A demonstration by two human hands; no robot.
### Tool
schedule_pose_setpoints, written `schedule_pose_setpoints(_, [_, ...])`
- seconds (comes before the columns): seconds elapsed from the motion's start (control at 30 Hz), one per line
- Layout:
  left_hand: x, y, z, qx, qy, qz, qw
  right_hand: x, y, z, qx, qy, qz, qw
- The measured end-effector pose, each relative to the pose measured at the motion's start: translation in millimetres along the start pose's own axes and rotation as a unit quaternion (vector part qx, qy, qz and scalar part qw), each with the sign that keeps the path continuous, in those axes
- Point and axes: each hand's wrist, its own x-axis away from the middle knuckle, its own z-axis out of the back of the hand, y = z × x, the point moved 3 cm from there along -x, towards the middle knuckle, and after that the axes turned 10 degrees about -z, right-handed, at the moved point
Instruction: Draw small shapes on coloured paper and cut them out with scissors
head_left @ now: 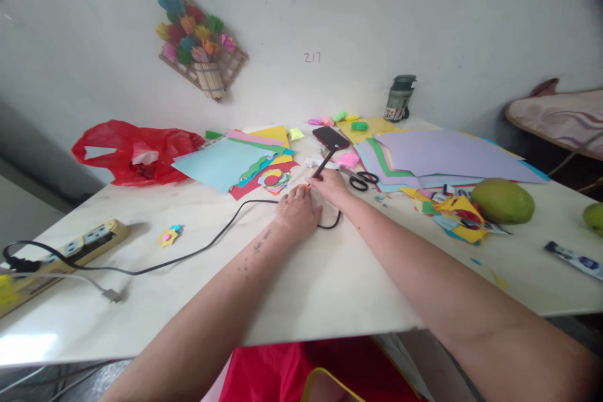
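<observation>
My right hand [328, 185] is closed around a slim black pen-like tool [326, 162], which slants up toward a dark phone [330, 137]. Close beside it, my left hand [298, 210] lies palm down on the white table, fingers together over a small orange-red piece [304, 187] that is mostly hidden. Cut paper circles in layers [274, 179] lie just left of the fingers. Black-handled scissors [362, 181] rest to the right of my right hand. A black cable [207, 245] runs from the left toward my hands.
Coloured paper sheets [226, 160] lie left, and more sheets [447, 154] right. A red plastic bag [136, 147] and power strip [80, 251] stand left. Paper scraps [464, 217], a green fruit [503, 201] and a tube [577, 260] are right; a bottle [399, 99] stands behind.
</observation>
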Motion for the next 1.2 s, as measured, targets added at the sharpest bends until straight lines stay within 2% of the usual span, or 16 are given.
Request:
schedule_pose_setpoints(0.37, [-0.8,-1.0,-0.7,-0.002,0.002,-0.001,1.000,3.2,-2.1,4.5,-0.028,0.003,-0.023,0.999])
schedule_pose_setpoints(0.53, [-1.0,-1.6,-1.4,0.001,0.002,-0.002,1.000,1.8,-0.1,3.1,-0.056,0.018,-0.020,0.998])
schedule_pose_setpoints(1.03, [-0.3,-1.3,-0.5,-0.013,0.000,-0.006,1.000,-1.7,4.7,-1.7,-0.097,0.008,-0.006,0.995])
schedule_pose_setpoints(1.2, [-0.2,-0.8,0.6,-0.010,-0.003,-0.003,1.000,-0.2,3.0,-0.6,-0.080,0.007,-0.007,0.997])
